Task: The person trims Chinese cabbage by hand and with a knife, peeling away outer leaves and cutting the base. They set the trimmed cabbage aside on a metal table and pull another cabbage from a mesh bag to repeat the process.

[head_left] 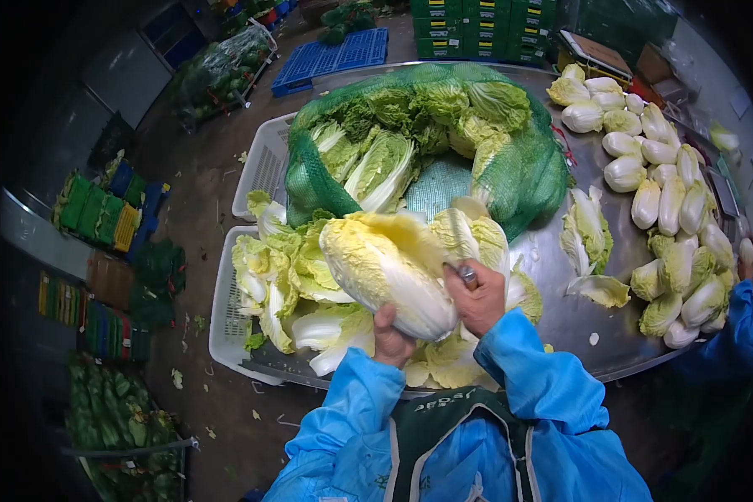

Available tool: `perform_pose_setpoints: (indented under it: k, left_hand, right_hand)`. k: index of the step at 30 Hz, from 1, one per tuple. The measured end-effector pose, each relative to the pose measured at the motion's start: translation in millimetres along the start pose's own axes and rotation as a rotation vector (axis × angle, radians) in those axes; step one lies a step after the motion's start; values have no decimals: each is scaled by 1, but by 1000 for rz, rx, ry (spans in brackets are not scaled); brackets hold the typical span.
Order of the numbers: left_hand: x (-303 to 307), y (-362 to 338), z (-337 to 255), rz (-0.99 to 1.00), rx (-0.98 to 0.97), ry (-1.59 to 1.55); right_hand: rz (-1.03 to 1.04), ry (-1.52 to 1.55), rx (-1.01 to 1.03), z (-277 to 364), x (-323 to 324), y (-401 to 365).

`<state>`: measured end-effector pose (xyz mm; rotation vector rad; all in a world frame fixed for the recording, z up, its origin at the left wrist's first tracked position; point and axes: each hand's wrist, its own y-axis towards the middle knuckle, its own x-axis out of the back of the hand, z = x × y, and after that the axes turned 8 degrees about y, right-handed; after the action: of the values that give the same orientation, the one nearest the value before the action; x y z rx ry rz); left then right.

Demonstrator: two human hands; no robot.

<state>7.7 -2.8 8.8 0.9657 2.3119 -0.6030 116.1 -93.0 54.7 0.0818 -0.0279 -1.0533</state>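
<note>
A large napa cabbage (382, 272), pale yellow with a white base, is tilted in front of me above the table. My left hand (391, 339) grips it from below near the base, thumb against its side. My right hand (481, 299) is closed around a tool handle with a round metal end (468, 274), beside the cabbage; the rest of the tool is hidden. A blurred outer leaf (405, 230) stands away from the cabbage's upper side. Loose leaves (334, 328) lie beneath and left of my hands. Another cabbage (468, 234) sits just behind my right hand.
An open green mesh sack (527, 180) of cabbages lies on the metal table (552, 330). White crates (226, 314) stand at its left edge. Trimmed cabbages (673, 201) are piled on the right, near another person's blue sleeve (748, 314). Green crates (485, 29) are stacked behind.
</note>
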Motion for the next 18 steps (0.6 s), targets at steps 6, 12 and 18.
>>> perform_pose_setpoints:
  k: [6, 12, 18]
  left_hand:
    - [0, 19, -34, 253, -28, -582]
    - [16, 25, -42, 556, 240, -1057]
    - [-1, 24, -30, 372, 189, -698]
  right_hand:
    - [-290, 352, -33, 6, 57, 23]
    - [-223, -266, 191, -33, 89, 17]
    - [59, 248, -480, 24, 44, -11]
